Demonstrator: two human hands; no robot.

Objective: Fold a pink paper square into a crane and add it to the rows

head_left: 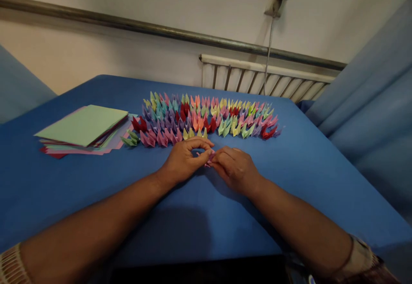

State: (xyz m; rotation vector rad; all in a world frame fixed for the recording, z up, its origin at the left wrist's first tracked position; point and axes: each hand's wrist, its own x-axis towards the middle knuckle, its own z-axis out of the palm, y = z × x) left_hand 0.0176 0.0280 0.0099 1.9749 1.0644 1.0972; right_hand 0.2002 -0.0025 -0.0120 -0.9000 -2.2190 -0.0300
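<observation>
A small piece of folded pink paper (208, 163) is pinched between my two hands, just above the blue table. My left hand (186, 157) grips its left side between thumb and fingers. From the right, my right hand (236, 166) closes on it with thumb and index finger. Most of the paper is hidden by the fingertips, so its exact folded shape cannot be made out. Right behind my hands stand rows of folded paper cranes (165, 138) in pink, purple, red, yellow, green and blue.
A stack of coloured paper sheets (86, 125), pale green on top, lies at the left. The blue table (309, 189) reaches back to a wall with a radiator (238, 75) and a pipe (144, 28). Blue curtains (370, 86) hang at the right.
</observation>
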